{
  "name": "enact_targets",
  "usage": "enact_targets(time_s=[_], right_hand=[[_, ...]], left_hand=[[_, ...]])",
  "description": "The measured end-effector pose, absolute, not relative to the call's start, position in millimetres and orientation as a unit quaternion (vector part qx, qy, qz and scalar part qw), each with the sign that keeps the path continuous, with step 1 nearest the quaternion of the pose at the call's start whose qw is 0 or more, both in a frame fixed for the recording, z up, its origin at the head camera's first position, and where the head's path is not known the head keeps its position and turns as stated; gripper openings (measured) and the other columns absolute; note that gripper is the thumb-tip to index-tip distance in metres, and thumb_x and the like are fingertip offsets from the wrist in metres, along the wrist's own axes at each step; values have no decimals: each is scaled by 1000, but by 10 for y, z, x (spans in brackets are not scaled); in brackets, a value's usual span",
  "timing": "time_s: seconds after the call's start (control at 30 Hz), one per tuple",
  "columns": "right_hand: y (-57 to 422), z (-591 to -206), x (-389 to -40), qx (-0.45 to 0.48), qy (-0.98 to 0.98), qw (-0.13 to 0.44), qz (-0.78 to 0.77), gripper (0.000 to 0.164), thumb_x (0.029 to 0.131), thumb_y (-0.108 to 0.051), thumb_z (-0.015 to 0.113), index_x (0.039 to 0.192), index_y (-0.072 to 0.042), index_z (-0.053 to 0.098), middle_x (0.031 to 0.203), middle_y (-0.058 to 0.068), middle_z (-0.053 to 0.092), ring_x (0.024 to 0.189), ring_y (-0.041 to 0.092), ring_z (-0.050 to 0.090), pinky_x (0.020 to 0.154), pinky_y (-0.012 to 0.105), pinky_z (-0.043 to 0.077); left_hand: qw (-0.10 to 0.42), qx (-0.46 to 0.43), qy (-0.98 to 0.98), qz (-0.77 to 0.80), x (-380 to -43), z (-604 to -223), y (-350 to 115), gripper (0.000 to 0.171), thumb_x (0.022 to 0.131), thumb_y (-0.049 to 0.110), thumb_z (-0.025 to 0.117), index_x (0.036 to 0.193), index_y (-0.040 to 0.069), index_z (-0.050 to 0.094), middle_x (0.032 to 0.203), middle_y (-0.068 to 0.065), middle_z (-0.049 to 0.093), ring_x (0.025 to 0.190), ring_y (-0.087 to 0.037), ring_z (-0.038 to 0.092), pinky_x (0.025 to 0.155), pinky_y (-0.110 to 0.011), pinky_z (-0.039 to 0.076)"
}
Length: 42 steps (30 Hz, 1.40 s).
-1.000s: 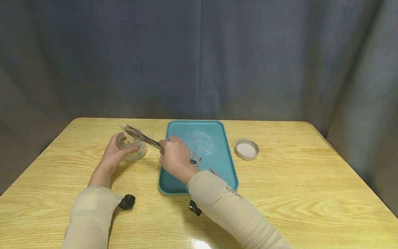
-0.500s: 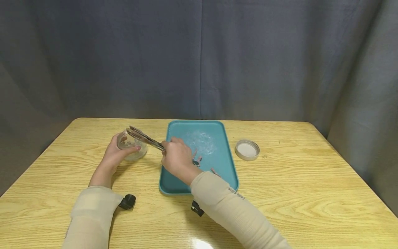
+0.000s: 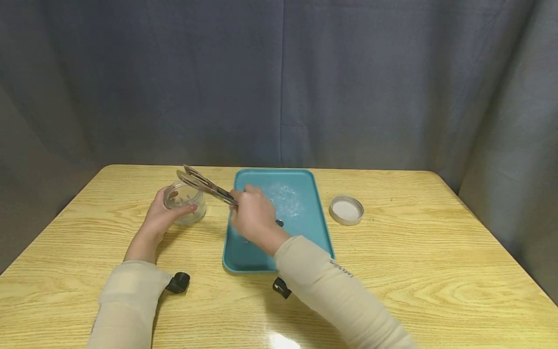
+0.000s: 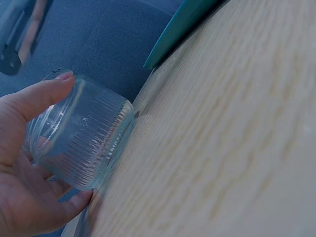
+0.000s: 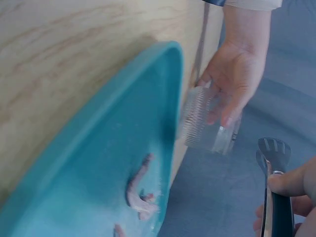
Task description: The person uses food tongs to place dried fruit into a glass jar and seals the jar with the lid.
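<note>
My left hand (image 3: 159, 213) grips a clear glass jar (image 3: 185, 213) with ribbed sides, thumb across the front and fingers around the back. The jar stands open on the table. My right hand (image 3: 255, 213) holds metal tongs (image 3: 202, 185), whose tips are spread apart above the jar's mouth. Nothing shows between the tips; in the right wrist view one slotted end (image 5: 275, 150) faces the jar. Below my right hand lies a turquoise tray (image 3: 305, 232). On it, a curled pinkish piece (image 5: 140, 190) shows in the right wrist view; my right hand hides it in the head view.
A round lid (image 3: 346, 210) with a white inside lies right of the tray. White powdery smears (image 3: 285, 198) mark the tray's back half. A dark curtain (image 3: 279, 87) hangs behind the table's far edge.
The tongs have risen from the jar's rim and shifted slightly right, and their tips have spread wider. My left hand and the jar have stayed in place.
</note>
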State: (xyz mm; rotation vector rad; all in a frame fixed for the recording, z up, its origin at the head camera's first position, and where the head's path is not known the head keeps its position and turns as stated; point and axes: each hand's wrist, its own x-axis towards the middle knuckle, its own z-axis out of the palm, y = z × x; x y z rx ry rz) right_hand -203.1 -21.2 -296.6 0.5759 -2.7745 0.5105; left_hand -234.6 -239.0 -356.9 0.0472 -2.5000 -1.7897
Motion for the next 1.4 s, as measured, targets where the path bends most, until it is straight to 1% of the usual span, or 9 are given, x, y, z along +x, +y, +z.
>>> enact_targets(time_s=[0.17, 0.33, 0.53, 0.7, 0.97, 1.2, 1.4], right_hand=[[-150, -2864, -2017, 203, -951, 148, 182, 31, 82, -19, 58, 113, -15, 59, 79, -1, 47, 66, 12, 43, 44, 23, 36], [-86, -2803, -2003, 204, -949, 145, 191, 32, 82, -21, 58, 114, -15, 58, 80, -1, 47, 68, 12, 43, 47, 24, 37], [16, -2746, -1973, 211, -945, 150, 199, 32, 83, -22, 58, 114, -14, 57, 79, 0, 46, 64, 12, 41, 44, 23, 36], [92, -2675, -1965, 209, -943, 158, 207, 37, 81, -22, 60, 117, -11, 55, 78, 1, 45, 62, 13, 39, 41, 24, 34], [255, -2622, -1924, 213, -938, 163, 222, 41, 80, -23, 61, 119, -9, 53, 82, 3, 44, 66, 14, 38, 42, 24, 33], [378, -2580, -1871, 214, -931, 169, 242, 44, 79, -21, 63, 120, -8, 52, 80, 4, 43, 69, 16, 36, 49, 25, 31], [530, -2534, -1797, 199, -936, 164, 241, 45, 78, -23, 63, 120, -9, 52, 82, 5, 45, 69, 16, 37, 47, 27, 32]], left_hand=[[31, 9, -815, -579, -2343, -3568, -2409, 96, 73, 27, 70, 138, 7, 3, 137, -20, 14, 119, -41, 23, 93, -51, 24], [32, 6, -815, -578, -2330, -3563, -2406, 95, 73, 27, 69, 139, 8, 3, 138, -20, 13, 119, -42, 22, 92, -51, 25], [29, 4, -818, -574, -2329, -3572, -2398, 96, 73, 29, 69, 139, 8, 2, 139, -19, 13, 119, -42, 22, 92, -51, 25], [28, 4, -823, -568, -2343, -3578, -2407, 97, 73, 31, 69, 138, 7, 2, 138, -19, 14, 119, -42, 21, 92, -53, 24], [27, 3, -820, -572, -2351, -3584, -2417, 98, 72, 32, 69, 138, 7, 2, 138, -19, 13, 119, -41, 21, 92, -53, 23], [27, 4, -818, -574, -2357, -3580, -2424, 100, 71, 33, 71, 138, 7, 2, 138, -19, 14, 119, -41, 23, 93, -51, 24], [28, 7, -815, -579, -2351, -3582, -2415, 100, 70, 33, 71, 138, 6, 2, 138, -19, 14, 119, -41, 23, 94, -51, 23]])
